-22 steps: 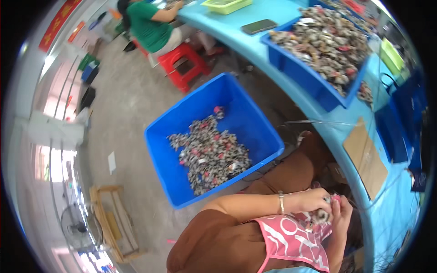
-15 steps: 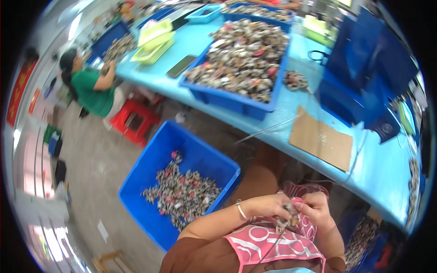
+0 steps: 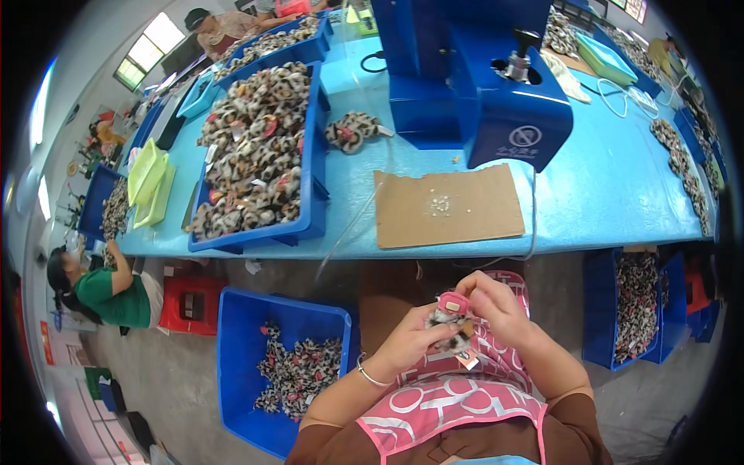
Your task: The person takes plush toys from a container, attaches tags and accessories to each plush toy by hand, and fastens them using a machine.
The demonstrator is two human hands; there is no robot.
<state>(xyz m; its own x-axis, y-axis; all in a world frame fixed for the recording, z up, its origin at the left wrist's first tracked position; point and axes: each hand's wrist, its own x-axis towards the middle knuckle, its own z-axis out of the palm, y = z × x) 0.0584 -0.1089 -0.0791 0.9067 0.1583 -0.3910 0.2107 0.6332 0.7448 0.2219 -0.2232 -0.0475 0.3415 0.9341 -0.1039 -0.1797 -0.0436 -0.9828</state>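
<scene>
Both hands meet over the lap, just below the table edge. Left hand [image 3: 411, 341] curls in from the lower left, a thin bangle [image 3: 370, 376] on its wrist, fingers folded around a small fuzzy piece [image 3: 451, 325] of leopard-spotted fabric with pink trim. Right hand [image 3: 500, 306] arches over it from the right, fingertips pinched onto the pink top edge. Under them lies a pink apron [image 3: 457, 403] with white curly print. On the light blue table [image 3: 620, 186] rests a flat sheet of brown cardboard [image 3: 448, 205], matte and a little creased, beside a hard blue plastic bin [image 3: 310, 201] heaped with more spotted pieces. On the floor sits another blue bin [image 3: 240, 349], partly filled with the same.
</scene>
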